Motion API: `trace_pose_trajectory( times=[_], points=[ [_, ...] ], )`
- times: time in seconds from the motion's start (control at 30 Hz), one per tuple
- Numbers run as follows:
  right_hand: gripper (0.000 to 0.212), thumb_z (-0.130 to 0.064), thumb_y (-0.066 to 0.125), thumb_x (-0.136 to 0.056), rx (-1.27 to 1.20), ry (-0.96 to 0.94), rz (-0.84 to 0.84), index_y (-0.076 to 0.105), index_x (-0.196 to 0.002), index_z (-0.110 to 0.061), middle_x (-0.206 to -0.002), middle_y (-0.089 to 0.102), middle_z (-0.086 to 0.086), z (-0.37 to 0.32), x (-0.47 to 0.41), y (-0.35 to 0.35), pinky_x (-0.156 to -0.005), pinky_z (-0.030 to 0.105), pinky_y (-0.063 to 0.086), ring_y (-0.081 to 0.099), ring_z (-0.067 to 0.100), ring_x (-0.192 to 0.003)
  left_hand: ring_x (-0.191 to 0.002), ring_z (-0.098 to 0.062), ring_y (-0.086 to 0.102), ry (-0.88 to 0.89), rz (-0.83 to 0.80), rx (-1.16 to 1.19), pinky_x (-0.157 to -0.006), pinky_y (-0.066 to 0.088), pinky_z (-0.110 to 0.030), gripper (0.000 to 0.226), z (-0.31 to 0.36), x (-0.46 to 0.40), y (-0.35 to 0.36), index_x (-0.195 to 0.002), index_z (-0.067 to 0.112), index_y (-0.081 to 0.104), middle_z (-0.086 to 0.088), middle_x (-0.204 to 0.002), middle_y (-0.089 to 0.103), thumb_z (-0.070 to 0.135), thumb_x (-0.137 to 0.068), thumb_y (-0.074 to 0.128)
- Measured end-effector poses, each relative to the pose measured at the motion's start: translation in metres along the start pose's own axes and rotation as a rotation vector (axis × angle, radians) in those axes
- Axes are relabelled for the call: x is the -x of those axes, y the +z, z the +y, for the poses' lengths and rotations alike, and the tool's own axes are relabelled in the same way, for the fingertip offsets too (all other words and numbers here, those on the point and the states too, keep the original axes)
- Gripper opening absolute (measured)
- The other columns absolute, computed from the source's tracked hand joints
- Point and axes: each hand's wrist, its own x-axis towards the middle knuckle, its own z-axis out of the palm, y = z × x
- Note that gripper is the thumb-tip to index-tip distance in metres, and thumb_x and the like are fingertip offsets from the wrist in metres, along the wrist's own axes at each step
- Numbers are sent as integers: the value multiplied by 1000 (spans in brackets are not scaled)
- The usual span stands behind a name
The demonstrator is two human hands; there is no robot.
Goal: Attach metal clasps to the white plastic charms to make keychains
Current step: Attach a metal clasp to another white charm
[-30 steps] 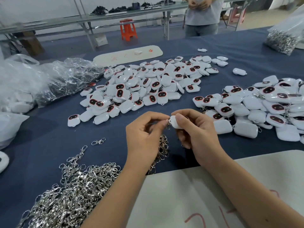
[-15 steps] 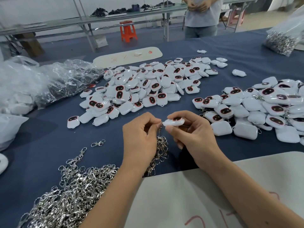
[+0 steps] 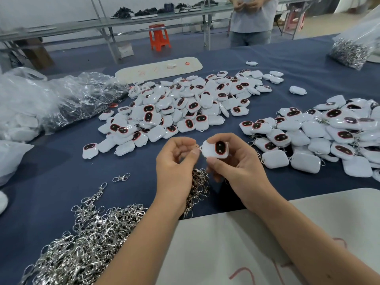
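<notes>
Holding our right hand (image 3: 236,163) curled around a smooth white charm (image 3: 216,149), we pinch a shiny metal clasp (image 3: 197,148) at its corner with our left hand (image 3: 174,161).

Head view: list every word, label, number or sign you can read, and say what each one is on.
No text can be read.
Red handwritten strokes on the near white board: cut off, illegible.
Red and orange marks on the far white board: too small and blurred.
Charm in the right hand: dark red-rimmed window, no lettering.
Left hand pinches a clasp: no marking visible.
</notes>
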Motion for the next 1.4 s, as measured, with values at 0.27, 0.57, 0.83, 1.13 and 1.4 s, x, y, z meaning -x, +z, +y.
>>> trace_pose_trajectory(
  times=[0.27, 0.57, 0.83, 1.13, 1.4],
  points=[
    [30, 9, 69, -92, -70, 45, 12, 68, -112, -13, -82, 69, 3, -1, -1, -3, -56, 27, 52, 64, 21, -67, -84, -21, 71, -92, -56, 162, -91, 58, -37, 18, 3, 1, -1, -92, 14, 75, -10, -83, 75, -3, -93, 68],
    [27, 5, 79, -86, -51, 82, 54, 74, -105, -13, -75, 70, 4, 1, -1, -1, -52, 24, 49, 59, 17, -60, -75, -10, 70, 249, 24, -271, -71, 53, -16, 27, 0, -3, -6, -81, 29, 77, 13, -79, 76, 3, -88, 76],
    [24, 1, 81, -86, -44, 97, 97, 76, -100, -19, -75, 71, 8, 2, 0, -1, -50, 24, 48, 63, 19, -61, -81, -25, 61, 728, -35, -842, -74, 43, -32, 24, 1, -3, -10, -88, 14, 77, 2, -83, 71, -8, -81, 69],
    [31, 1, 75, -92, -106, 80, 111, 70, -116, -19, -77, 70, 6, 2, -3, -2, -48, 24, 47, 63, 18, -62, -76, -13, 70, -113, -10, 211, -74, 56, -24, 14, 2, 4, 6, -93, 14, 72, -3, -81, 75, -1, -92, 71],
    [33, 3, 75, -90, -127, 66, 103, 67, -118, -12, -77, 71, 4, 1, -2, -2, -47, 24, 48, 63, 18, -60, -66, -13, 57, -297, -110, 421, -64, 52, -19, 27, 7, 1, 5, -78, 18, 77, -7, -77, 68, -1, -95, 66]
  ],
)
